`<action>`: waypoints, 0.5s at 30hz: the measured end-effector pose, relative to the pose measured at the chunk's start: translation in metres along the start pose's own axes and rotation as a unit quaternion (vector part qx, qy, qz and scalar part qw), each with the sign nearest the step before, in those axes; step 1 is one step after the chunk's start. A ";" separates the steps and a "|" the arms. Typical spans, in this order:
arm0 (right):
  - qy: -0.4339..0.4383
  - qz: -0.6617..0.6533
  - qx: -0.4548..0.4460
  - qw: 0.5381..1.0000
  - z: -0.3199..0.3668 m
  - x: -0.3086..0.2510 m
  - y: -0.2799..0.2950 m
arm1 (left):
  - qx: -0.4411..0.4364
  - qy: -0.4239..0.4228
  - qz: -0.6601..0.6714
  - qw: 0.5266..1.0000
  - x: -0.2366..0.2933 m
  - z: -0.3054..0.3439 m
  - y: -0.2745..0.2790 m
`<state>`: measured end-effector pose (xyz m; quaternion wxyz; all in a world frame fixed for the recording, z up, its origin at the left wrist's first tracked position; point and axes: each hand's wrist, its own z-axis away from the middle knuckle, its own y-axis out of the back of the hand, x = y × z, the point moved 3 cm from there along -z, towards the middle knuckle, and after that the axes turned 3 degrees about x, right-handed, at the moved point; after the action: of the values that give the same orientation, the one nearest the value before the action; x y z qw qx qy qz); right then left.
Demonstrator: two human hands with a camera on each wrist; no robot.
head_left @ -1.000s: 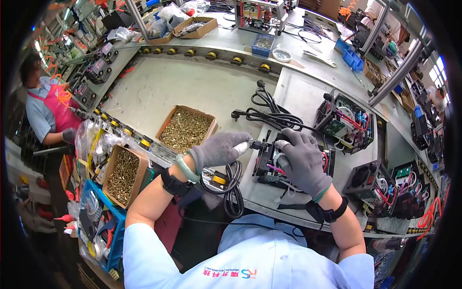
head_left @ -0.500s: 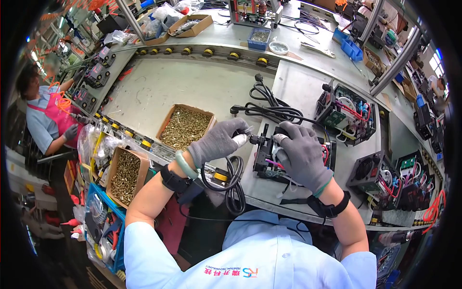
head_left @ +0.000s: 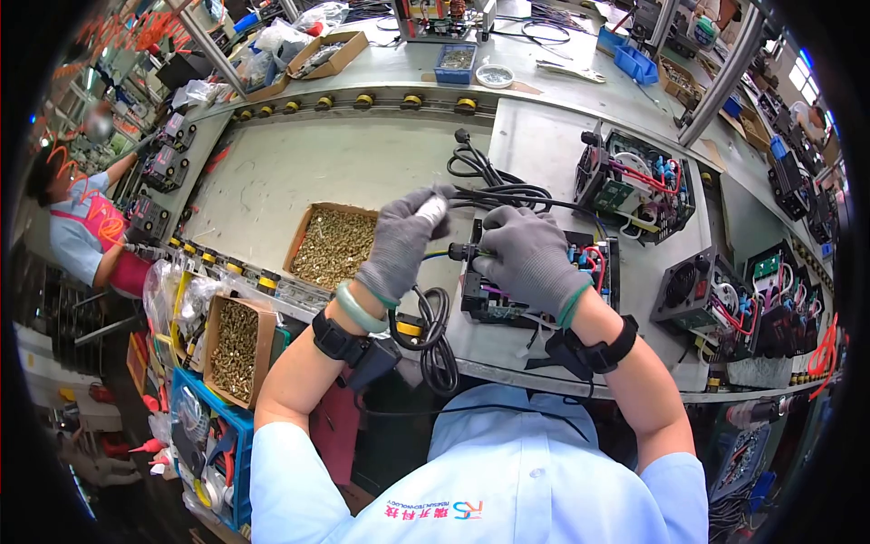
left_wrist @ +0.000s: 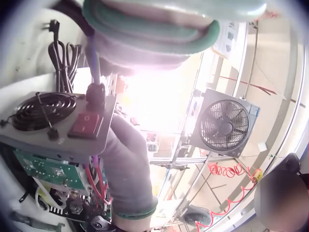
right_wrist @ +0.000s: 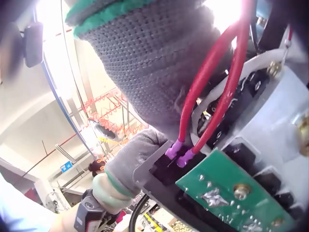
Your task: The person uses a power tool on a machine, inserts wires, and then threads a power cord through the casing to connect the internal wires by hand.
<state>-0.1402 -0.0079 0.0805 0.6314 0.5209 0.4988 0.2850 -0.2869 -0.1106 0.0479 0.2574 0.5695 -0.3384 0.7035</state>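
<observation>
In the head view my left hand [head_left: 403, 238], gloved in grey with white wrapping on the thumb, is raised left of an uncovered electrical unit [head_left: 494, 304]. Its fingers are bent, fingertips hidden. Blue and yellow wires [head_left: 435, 255] pass beneath this hand into a black cable gland [head_left: 458, 251]. The left wrist view shows the gland beside a red rocker switch [left_wrist: 86, 124] and a fan grille [left_wrist: 44, 111]. My right hand [head_left: 530, 258] bends over the unit behind the end panel; I cannot tell what its hidden fingertips hold. Red wires [right_wrist: 212, 82] loop beside it in the right wrist view.
A box of brass-coloured parts [head_left: 333, 245] stands to the left, with another box [head_left: 237, 352] nearer. Coiled black cords lie behind the unit [head_left: 503, 181] and hang at the bench edge. Another open unit [head_left: 639, 186] stands right. A person in a pink apron [head_left: 98, 222] works at far left.
My left hand has drawn back from the gland and up, exposing blue and yellow wires there. My right hand has shifted left, closer behind the end panel. The head view has also shifted.
</observation>
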 end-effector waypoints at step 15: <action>0.065 -0.033 0.104 0.992 0.005 0.000 -0.007 | -0.139 -0.206 -0.717 0.651 0.036 0.029 0.022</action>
<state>-0.1364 -0.0118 0.0739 0.5488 0.5477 0.5826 0.2436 -0.2934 -0.1477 0.0822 0.6815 0.7227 0.0365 0.1092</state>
